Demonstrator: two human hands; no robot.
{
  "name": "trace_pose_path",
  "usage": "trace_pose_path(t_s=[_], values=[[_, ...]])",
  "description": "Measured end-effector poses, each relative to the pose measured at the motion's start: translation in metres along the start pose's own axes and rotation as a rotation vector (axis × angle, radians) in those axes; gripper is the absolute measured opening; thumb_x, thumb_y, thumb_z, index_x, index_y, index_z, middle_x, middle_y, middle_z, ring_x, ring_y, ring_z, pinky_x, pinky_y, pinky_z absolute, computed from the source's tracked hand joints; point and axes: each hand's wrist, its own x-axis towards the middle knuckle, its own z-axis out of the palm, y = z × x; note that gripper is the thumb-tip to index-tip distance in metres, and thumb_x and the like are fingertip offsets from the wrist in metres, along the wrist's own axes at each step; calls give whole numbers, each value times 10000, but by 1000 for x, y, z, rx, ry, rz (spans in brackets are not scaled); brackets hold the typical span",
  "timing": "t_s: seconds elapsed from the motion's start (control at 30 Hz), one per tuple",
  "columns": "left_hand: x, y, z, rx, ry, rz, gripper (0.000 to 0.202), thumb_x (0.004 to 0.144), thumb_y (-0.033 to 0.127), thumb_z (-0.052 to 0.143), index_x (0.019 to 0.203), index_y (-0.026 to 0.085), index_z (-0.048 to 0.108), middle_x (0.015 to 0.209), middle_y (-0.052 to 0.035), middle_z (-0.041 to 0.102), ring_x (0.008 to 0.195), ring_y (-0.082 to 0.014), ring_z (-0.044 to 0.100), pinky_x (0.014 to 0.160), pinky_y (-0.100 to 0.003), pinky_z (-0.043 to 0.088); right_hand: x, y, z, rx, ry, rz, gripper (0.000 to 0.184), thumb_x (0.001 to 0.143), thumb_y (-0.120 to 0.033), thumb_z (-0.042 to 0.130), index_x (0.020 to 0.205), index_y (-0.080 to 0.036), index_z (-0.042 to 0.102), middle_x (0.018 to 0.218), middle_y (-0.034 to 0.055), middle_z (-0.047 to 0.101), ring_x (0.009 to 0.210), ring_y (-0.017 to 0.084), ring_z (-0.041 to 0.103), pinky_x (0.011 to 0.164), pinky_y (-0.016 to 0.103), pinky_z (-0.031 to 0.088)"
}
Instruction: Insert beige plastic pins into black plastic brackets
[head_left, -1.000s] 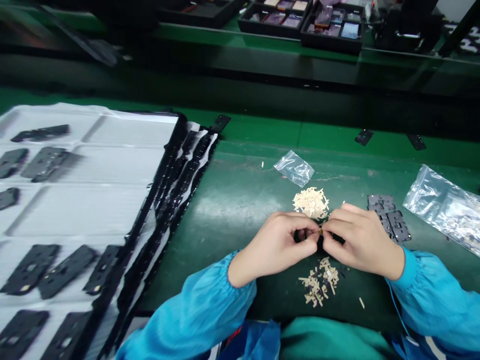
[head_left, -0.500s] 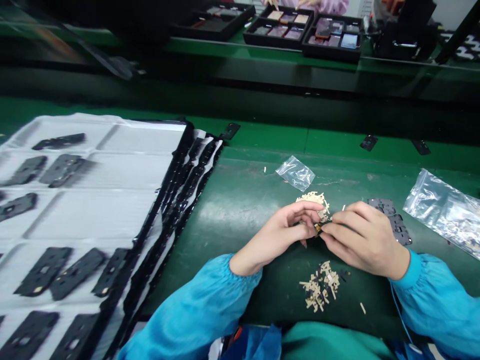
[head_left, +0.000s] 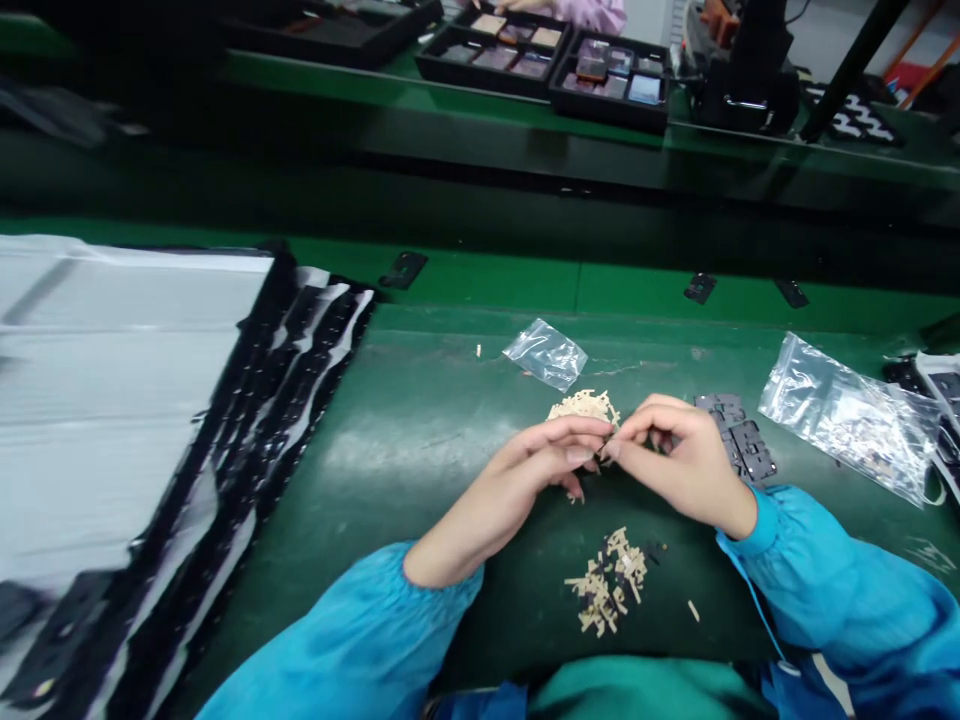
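My left hand and my right hand meet at the fingertips over the green mat, pinching a small dark part that they mostly hide. Just behind the fingertips lies a heap of beige strips, touching or nearly touching them. A second heap of beige strips mixed with dark bits sits nearer me, below my hands. To the right of my right hand lie dark grey metal plates.
A small plastic bag lies beyond the heaps, and a larger one lies at the right. A white sheet with black-edged stacks fills the left. On the far bench stand black trays, with a co-worker's hands behind them.
The whole scene has shifted left as my head turned right. My hands have moved up toward the far heap, and the small part's gold glint is now hidden by my fingertips.
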Motion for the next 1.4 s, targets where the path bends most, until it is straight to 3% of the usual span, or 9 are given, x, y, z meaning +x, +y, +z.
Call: trace_pose_path(t_s=[0.1,0.2,0.53,0.7,0.97,1.1,1.23,1.33,1.4], values=[[2,-6,3,93,55,60,236,779,257,761,1006,195,784,933,-49,780,847,-178,688,670,-241,540,5,2,0,318,-5,383,118,802,-305,753,755,-197,752,692,9,704,568,119,550,548,264,447],[2,-10,6,126,80,107,231,773,269,772,990,191,778,931,-49,801,842,-184,711,669,-251,544,8,2,-1,433,-18,544,117,758,-302,769,743,-187,755,669,1,694,553,106,520,544,254,429],[0,-10,8,222,214,186,206,775,322,760,917,178,800,900,-58,812,682,-154,683,582,-242,531,5,-1,0,475,-54,571,130,740,-314,792,789,-194,779,705,2,702,577,107,521,557,252,417],[0,-7,9,307,187,257,133,809,256,697,758,176,790,756,-36,789,704,-156,696,681,-249,542,7,-3,0,484,-37,593,109,707,-287,797,751,-192,765,645,-18,670,537,92,485,540,247,399],[-2,-10,2,567,51,232,212,874,320,655,767,181,775,706,-22,743,590,-138,605,548,-242,436,8,-5,-3,458,14,604,244,675,-378,856,689,-183,710,587,-28,628,513,92,476,519,250,397],[-2,-10,-3,1028,164,348,492,971,439,569,549,193,623,523,6,568,501,-133,498,502,-269,340,22,10,-50,126,97,426,256,751,-436,801,770,-188,742,722,33,723,619,148,596,586,290,475],[-2,-11,-5,1147,235,465,334,990,439,531,1106,212,746,788,-18,717,687,-188,652,595,-284,450,65,44,-122,-596,291,234,439,853,-389,694,1238,-179,692,903,71,775,775,235,699,757,390,550],[0,-15,-5,1141,252,501,366,1000,436,520,1216,214,715,860,-31,744,756,-199,692,649,-293,498,107,72,-150,-1140,140,322,782,874,-396,685,1548,-125,395,1278,186,708,1147,357,673,940,484,536],[2,-17,-5,1130,257,513,341,1002,423,523,1164,209,735,871,-41,756,759,-197,703,662,-288,510,131,85,-153,-1196,42,331,857,831,-368,757,1554,-97,385,1328,241,664,1215,403,636,964,493,532]])
